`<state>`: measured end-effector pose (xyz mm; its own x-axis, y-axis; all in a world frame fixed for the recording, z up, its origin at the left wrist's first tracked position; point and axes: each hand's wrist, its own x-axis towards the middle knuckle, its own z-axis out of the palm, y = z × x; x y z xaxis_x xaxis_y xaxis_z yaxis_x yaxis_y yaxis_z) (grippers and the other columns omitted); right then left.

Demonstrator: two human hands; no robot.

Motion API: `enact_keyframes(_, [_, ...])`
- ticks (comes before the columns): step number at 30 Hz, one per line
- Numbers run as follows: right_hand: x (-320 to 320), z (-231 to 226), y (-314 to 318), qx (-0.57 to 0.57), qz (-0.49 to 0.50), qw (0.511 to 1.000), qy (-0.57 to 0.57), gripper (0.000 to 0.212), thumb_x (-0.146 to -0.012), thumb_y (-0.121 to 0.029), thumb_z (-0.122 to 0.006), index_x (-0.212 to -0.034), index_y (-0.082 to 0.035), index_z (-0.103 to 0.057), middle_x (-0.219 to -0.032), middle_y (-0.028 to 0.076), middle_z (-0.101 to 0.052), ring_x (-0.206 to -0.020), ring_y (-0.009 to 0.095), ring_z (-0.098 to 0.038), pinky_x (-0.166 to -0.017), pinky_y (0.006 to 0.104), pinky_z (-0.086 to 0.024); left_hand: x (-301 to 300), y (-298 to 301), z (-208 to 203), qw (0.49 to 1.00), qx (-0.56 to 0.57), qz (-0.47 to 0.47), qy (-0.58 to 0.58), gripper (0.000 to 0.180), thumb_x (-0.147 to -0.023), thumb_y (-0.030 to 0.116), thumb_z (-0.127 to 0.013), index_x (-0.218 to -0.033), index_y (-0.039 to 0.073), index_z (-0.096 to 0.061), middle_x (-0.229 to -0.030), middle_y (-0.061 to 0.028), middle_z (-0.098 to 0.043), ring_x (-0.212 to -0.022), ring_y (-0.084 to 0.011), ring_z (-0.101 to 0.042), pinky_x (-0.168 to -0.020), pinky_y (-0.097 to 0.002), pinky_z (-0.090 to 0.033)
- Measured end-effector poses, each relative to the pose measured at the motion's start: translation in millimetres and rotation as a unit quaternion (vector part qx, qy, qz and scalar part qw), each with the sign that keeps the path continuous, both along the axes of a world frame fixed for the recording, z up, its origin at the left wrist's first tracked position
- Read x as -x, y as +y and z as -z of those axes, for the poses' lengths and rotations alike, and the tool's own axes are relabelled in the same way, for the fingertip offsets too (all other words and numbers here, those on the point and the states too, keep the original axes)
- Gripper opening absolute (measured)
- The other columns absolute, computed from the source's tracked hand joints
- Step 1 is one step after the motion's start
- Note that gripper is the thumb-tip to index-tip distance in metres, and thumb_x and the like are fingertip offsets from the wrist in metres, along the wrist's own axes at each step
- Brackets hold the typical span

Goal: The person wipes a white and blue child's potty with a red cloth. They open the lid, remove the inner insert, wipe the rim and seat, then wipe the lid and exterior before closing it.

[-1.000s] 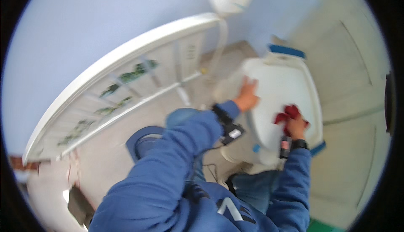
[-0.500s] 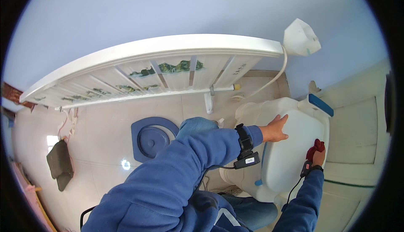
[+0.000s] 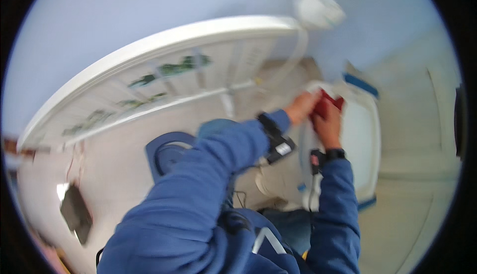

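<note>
red cloth (image 3: 325, 105) blurred (partly hidden by right grip (image 3: 328, 129))

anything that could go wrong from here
The cord hanging by the right hand's wrist might snag on the white top's edge.
The left hand is right up against the red cloth, so its fingers could get in the cloth's way.
The knee is close to the blue ring and might bump it.
</note>
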<state>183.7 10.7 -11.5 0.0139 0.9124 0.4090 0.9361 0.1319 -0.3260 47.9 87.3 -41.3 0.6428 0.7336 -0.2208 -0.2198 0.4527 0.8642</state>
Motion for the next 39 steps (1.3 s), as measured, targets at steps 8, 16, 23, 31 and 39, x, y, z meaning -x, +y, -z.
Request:
enact_keyframes(8, [60,1,-157,0.065,0.182,0.980,-0.057,0.074,-0.072,-0.017,-0.078,-0.141,-0.019,-0.052,-0.136,0.018,-0.053,-0.124,0.051,-0.048,-0.095,0.0593,-0.046,13,2,-11,0.998,0.018,-0.002,0.056,0.069,-0.091,0.064,-0.058,-0.135,0.011,-0.055,-0.128,-0.0059,-0.055,-0.115,-0.0281,-0.050,-0.089,-0.0492,-0.043])
enact_keyframes(16, [80,26,-271,0.001,0.193,0.972,-0.135,0.046,-0.075,-0.007,-0.068,-0.119,-0.020,-0.069,-0.129,0.017,-0.057,-0.117,0.043,-0.054,-0.091,0.0497,-0.049,16,-11,16,0.978,-0.139,0.021,0.152,0.074,-0.090,0.055,-0.066,-0.146,0.009,-0.048,-0.144,-0.0105,-0.050,-0.125,-0.0288,-0.049,-0.098,-0.0497,-0.040])
enact_keyframes(23, [75,17,-303,-0.057,0.192,0.977,0.073,0.057,-0.066,0.006,-0.068,-0.120,-0.012,-0.067,-0.125,0.017,-0.058,-0.116,0.043,-0.054,-0.097,0.0485,-0.047,16,-38,31,0.778,-0.558,-0.048,0.284,0.061,-0.082,0.027,-0.077,-0.136,0.005,-0.058,-0.148,-0.0265,-0.046,-0.140,-0.0438,-0.040,-0.116,-0.0505,-0.033])
enact_keyframes(31, [35,-19,-205,-0.200,0.274,0.939,0.058,0.053,-0.074,0.004,-0.068,-0.125,-0.007,-0.062,-0.128,0.020,-0.058,-0.123,0.044,-0.051,-0.107,0.0530,-0.041,-11,-96,14,0.751,-0.638,0.019,0.170,0.049,-0.090,0.017,-0.068,-0.136,0.007,-0.057,-0.145,-0.0246,-0.050,-0.140,-0.0483,-0.037,-0.116,-0.0527,-0.032])
enact_keyframes(39, [31,8,-225,-0.039,0.202,0.978,0.025,0.042,-0.069,-0.005,-0.070,-0.111,-0.009,-0.064,-0.111,0.011,-0.063,-0.109,0.038,-0.056,-0.085,0.0477,-0.050,-6,-82,25,0.709,-0.652,0.107,0.247,0.047,-0.100,0.024,-0.056,-0.142,0.003,-0.052,-0.149,-0.0203,-0.049,-0.143,-0.0428,-0.038,-0.117,-0.0469,-0.033])
